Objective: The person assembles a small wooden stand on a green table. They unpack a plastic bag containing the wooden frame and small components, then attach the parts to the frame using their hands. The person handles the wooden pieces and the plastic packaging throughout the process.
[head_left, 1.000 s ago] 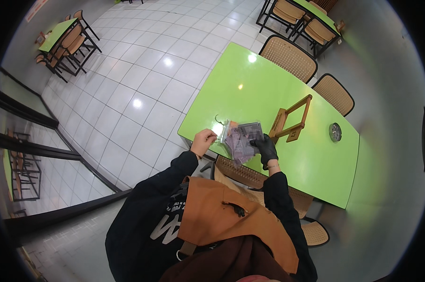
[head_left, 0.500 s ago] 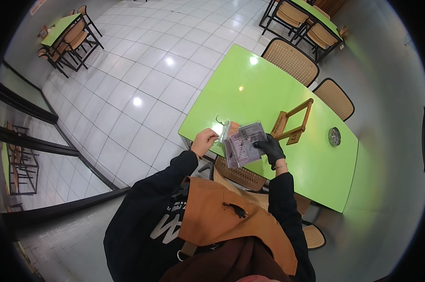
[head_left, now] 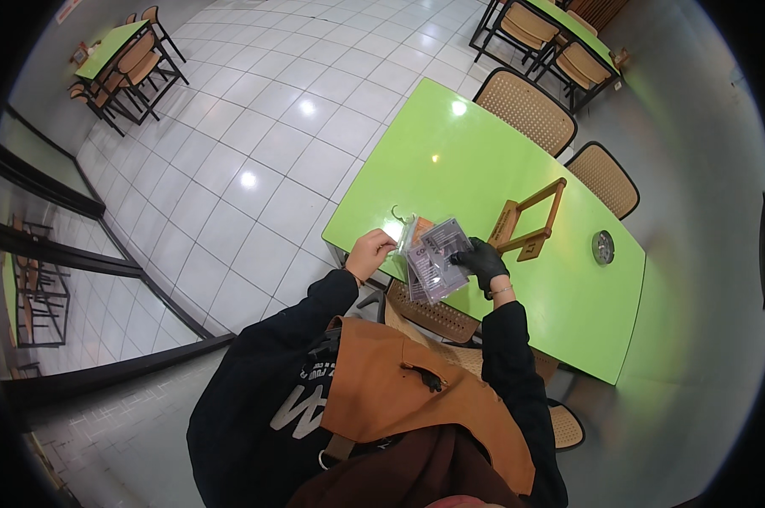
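Note:
In front of me, over the near edge of the green table (head_left: 450, 152), is a bunch of printed cards in clear plastic sleeves (head_left: 435, 267). An open ring (head_left: 401, 215) stands out at its far left corner. My bare left hand (head_left: 370, 256) pinches the left edge of the sleeves between thumb and fingers. On the right, my right hand (head_left: 484, 264), in a black glove, grips the right side of the front card, which lies tilted over the others. An orange piece (head_left: 422, 225) shows behind the front sleeve.
Right of the cards stands a wooden frame holder (head_left: 530, 222), with a round, dark ashtray (head_left: 602, 246) farther right. Woven-back chairs (head_left: 526, 110) line the table's far side, and another chair (head_left: 429, 315) is tucked beneath my arms. Glass panels with black frames (head_left: 69, 262) stand at left.
My right hand has shifted slightly left and down, swinging the front card over the ones behind it. My left hand has hardly moved and keeps its pinch.

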The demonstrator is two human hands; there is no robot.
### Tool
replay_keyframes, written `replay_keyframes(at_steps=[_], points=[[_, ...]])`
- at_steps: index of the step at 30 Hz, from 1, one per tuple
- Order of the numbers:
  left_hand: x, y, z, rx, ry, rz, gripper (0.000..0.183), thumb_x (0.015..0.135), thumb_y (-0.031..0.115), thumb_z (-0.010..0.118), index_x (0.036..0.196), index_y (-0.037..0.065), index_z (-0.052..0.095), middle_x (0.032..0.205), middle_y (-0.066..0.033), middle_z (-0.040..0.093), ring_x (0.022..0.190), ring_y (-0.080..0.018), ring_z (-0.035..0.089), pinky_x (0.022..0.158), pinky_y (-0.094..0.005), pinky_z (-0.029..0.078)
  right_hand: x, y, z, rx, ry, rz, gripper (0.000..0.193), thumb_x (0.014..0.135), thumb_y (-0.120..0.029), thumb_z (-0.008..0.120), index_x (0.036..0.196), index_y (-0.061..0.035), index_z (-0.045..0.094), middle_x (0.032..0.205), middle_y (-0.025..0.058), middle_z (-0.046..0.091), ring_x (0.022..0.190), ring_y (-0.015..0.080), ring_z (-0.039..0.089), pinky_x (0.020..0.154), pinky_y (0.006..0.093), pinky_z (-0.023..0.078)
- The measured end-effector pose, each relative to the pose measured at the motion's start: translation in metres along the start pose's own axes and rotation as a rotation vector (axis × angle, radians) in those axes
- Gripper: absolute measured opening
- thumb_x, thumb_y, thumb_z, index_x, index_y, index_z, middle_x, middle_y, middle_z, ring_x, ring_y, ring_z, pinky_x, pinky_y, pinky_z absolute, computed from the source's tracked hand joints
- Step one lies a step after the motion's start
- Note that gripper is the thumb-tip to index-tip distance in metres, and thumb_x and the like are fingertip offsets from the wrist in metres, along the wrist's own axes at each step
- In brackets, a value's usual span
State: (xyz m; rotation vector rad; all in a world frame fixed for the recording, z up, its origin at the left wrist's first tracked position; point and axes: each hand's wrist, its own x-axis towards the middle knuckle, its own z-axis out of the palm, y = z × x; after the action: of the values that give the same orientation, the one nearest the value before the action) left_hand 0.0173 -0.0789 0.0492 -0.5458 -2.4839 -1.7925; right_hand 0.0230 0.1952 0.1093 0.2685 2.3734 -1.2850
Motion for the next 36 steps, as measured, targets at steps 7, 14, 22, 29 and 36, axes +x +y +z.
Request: replay_keyframes(at_steps=[7,14,22,29,36], points=[[0.0,-0.003,0.001,-0.009,-0.004,-0.022,0.006,0.076,0.0,0.06,0.082,-0.002,0.062,0.076,-0.0117,0.059,0.07,-0.0217,0.059,0.061,-0.0292,0.045,-0.018,-0.033,0.006,-0.26,0.148,-0.038,0.039,0.068,-0.025,0.069,0.098,-0.0012,0.061,0.08,0.0112,0.064,0.072,0.0201,0.061,0.068,0.0305,0.047],[-0.002,-0.006,0.001,-0.065,0.054,-0.092,0.005,0.075,0.002,0.062,0.08,0.0,0.062,0.074,-0.0107,0.057,0.067,-0.0225,0.057,0.06,-0.0304,0.044,-0.015,-0.024,0.001,0.01,0.095,-0.031,0.033,0.071,-0.017,0.068,0.099,-0.0001,0.06,0.083,0.0092,0.064,0.074,0.0185,0.06,0.069,0.03,0.047],[-0.002,-0.007,0.002,-0.06,0.057,-0.095,0.007,0.075,0.002,0.062,0.08,-0.001,0.062,0.075,-0.0107,0.058,0.068,-0.0212,0.057,0.061,-0.0299,0.045,-0.016,-0.018,0.006,0.394,-0.036,0.04,0.05,0.067,-0.002,0.073,0.111,0.0019,0.05,0.095,0.007,0.061,0.079,0.0161,0.058,0.073,0.0291,0.048],[-0.002,-0.01,0.003,-0.058,0.041,-0.091,0.008,0.075,0.001,0.062,0.082,-0.002,0.063,0.076,-0.0102,0.059,0.069,-0.0195,0.058,0.062,-0.0286,0.046,-0.007,-0.007,0.013,0.25,0.039,0.029,0.041,0.067,-0.008,0.073,0.103,-0.0007,0.056,0.089,0.0066,0.062,0.078,0.0155,0.058,0.071,0.0287,0.048],[-0.002,-0.004,0.001,-0.036,0.032,-0.093,0.007,0.075,0.001,0.062,0.081,-0.002,0.062,0.076,-0.0106,0.058,0.069,-0.0197,0.058,0.06,-0.0287,0.047,-0.013,-0.019,0.007,0.038,0.089,0.031,0.046,0.066,-0.018,0.074,0.105,0.0002,0.058,0.089,0.0093,0.064,0.078,0.017,0.06,0.071,0.0287,0.048]])
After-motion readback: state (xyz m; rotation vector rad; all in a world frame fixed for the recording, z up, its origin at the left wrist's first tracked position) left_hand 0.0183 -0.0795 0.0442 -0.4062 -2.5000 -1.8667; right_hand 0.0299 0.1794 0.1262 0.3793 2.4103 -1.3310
